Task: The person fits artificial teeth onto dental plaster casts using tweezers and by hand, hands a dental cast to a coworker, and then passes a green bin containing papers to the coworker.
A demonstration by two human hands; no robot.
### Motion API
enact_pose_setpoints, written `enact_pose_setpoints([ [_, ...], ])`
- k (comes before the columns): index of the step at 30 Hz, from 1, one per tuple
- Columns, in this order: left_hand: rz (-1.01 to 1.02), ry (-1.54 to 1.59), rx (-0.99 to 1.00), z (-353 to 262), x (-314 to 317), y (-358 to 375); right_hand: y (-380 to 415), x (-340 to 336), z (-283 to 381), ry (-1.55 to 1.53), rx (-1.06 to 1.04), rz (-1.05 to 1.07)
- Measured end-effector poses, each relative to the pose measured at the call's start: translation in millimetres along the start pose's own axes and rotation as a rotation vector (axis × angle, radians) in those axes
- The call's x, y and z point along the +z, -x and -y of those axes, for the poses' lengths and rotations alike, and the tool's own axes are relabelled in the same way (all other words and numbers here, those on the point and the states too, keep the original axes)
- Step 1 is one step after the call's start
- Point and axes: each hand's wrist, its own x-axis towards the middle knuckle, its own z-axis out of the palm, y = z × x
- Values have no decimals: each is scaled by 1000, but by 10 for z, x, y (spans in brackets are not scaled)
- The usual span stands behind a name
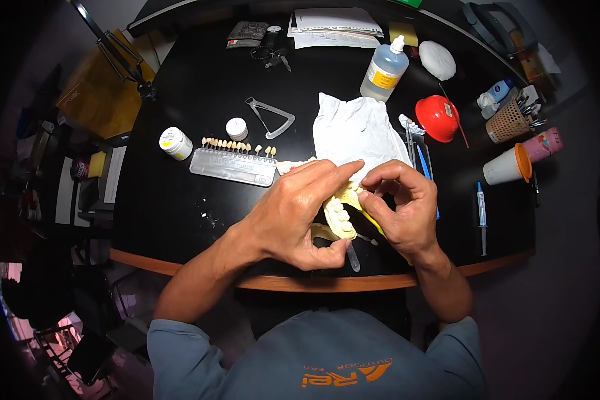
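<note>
Past your grey-blue shirt [260,353], your left hand [293,212] clasps a yellow dental cast [339,217]; right hand [407,212] pinches it. Tan perforated cup [505,123] holds tools [529,112].

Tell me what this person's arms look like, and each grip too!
The left grip and right grip are bare hands, with nothing worn that shows. The forearms are bare too, below short grey-blue sleeves. The matching shirt has orange lettering.

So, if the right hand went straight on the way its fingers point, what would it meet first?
Most likely the pale yellow dental cast with teeth, immediately before the right hand; they may already touch, depth is unclear. Beyond it is the left hand.
</note>
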Motion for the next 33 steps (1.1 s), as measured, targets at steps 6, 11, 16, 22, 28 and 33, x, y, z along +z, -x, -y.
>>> enact_pose_setpoints([
  [6, -10, -21, -6, -4, -4, 3, -18, 1, -13, 30, 3, 20],
  [11, -6, 53, -86, -21, -30, 13, -38, -38, -45, 143, -175, 70],
  [16, -63, 166, -120, 64, -58, 31, -25, -2, 7, 52, -183, 56],
  [22, -25, 341, -319, -10, -104, 16, -29, -12, 2, 94, -237, 71],
  [28, -15, 395, -371, -17, -115, 5, -33, -4, 17, 107, -260, 65],
  [33, 2, 404, -390, -28, -129, -5, -36, -5, 18, 113, -272, 62],
])
